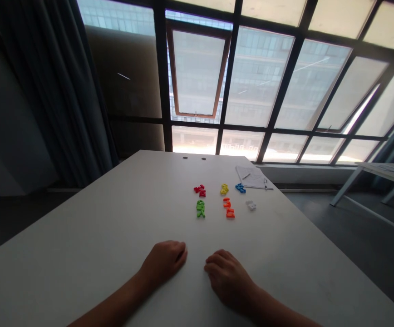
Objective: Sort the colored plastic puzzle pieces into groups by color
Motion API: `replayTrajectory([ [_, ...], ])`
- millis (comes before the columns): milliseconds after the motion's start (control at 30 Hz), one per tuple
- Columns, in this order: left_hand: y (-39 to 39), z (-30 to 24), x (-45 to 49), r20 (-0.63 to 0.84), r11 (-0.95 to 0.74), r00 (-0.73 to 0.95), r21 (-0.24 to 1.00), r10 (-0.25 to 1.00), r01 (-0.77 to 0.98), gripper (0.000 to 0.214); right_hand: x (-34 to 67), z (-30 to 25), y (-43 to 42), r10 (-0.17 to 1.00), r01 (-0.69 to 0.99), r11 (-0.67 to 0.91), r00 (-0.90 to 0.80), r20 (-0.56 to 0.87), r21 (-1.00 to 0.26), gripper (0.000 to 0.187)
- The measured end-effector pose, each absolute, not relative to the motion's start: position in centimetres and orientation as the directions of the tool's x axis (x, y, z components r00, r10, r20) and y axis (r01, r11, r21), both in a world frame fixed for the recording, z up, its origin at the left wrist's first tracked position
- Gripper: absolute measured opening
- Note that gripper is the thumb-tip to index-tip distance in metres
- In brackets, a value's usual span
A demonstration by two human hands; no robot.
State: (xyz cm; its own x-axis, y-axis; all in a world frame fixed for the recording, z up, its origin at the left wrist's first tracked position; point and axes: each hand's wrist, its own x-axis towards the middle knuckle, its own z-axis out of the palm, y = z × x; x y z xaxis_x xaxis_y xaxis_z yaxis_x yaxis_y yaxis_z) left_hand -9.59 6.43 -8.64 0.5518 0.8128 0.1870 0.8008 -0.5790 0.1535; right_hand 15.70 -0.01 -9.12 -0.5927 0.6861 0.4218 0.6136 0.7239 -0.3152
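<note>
My left hand (pixel 165 260) rests on the white table, curled into a loose fist, and nothing shows in it. To its right, my right hand (pixel 229 278) lies on the tabletop with its fingers bent in and no object visible in them. Small plastic pieces lie ahead of both hands, sorted by colour. The green pieces (pixel 200 209) and orange pieces (pixel 230 213) are nearest. Beside the orange ones is a white cluster (pixel 251 205). Farther back sit red pieces (pixel 201 190), yellow pieces (pixel 224 189) and blue pieces (pixel 240 188). Neither hand touches any of them.
Paper sheets (pixel 254 176) lie near the table's right edge, with a pen (pixel 265 184) on them. Two dark round inserts mark the far end of the white table (pixel 91 236). A second table (pixel 387 172) stands at right. Windows and a dark curtain (pixel 57 91) surround the space.
</note>
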Motion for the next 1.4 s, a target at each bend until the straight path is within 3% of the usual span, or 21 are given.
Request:
replayTrajectory([
  [167,5.3,-8.3,-8.7,0.137,-0.688,0.675,0.201,0.725,0.698,0.03,15.2,-7.5,0.5,0.734,0.595,0.679,-0.555,0.391,-0.43,0.039],
  [300,5.7,-7.4,-9.6,0.205,-0.743,0.717,0.26,0.666,0.617,0.029,17.4,-7.8,2.0,0.759,0.672,0.651,-0.587,0.282,-0.352,0.063],
  [433,6.2,-7.7,-10.2,0.162,-0.815,0.805,0.223,0.571,0.534,0.084,19.5,-8.6,3.5,0.766,0.711,0.629,-0.635,0.097,-0.314,0.089],
  [533,6.4,-8.2,-10.2,0.051,-0.819,0.83,0.204,0.555,0.536,0.1,19.8,-8.8,4.0,0.764,0.724,0.616,-0.646,0.009,-0.312,0.099],
  [1400,6.6,-8.3,-10.0,0.008,-0.786,0.807,0.231,0.591,0.573,0.096,19.1,-8.7,4.0,0.788,0.749,0.58,-0.616,-0.014,-0.319,0.099],
])
